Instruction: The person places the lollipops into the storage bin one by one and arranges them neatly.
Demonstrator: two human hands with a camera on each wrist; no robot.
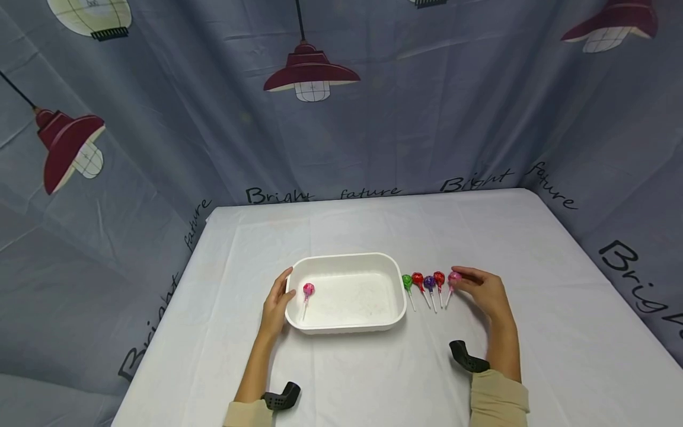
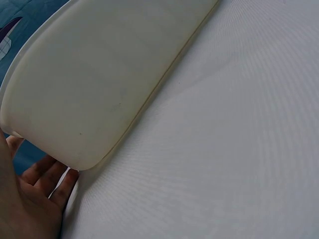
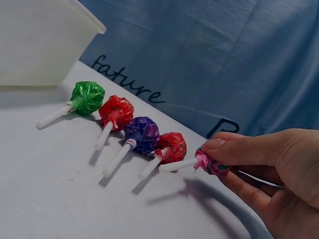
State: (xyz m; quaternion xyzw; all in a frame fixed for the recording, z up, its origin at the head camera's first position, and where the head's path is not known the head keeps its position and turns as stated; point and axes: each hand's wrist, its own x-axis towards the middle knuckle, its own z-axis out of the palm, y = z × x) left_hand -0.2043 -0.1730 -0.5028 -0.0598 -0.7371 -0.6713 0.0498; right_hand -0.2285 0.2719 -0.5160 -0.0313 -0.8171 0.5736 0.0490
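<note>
My right hand [image 1: 484, 292] pinches a pink-wrapped lollipop [image 3: 212, 163] by its head between thumb and fingers. Its white stick points left in the right wrist view, and a shadow falls on the cloth below. Beside it lie a green lollipop [image 3: 87, 97], a red lollipop [image 3: 116, 112], a purple lollipop [image 3: 141, 134] and another red lollipop [image 3: 172, 147] in a row. My left hand [image 1: 274, 308] grips the left end of a white tray [image 1: 347, 326], thumb at the rim and fingers along the outside. Inside the tray, near that end, sits another pink lollipop [image 1: 308, 289].
A white cloth [image 1: 368, 379] covers the table under the tray and lollipops. Behind and around it hangs a grey-blue curtain [image 1: 405, 118] printed with lamps and lettering. Black wrist cameras [image 1: 469, 357] are strapped above both hands.
</note>
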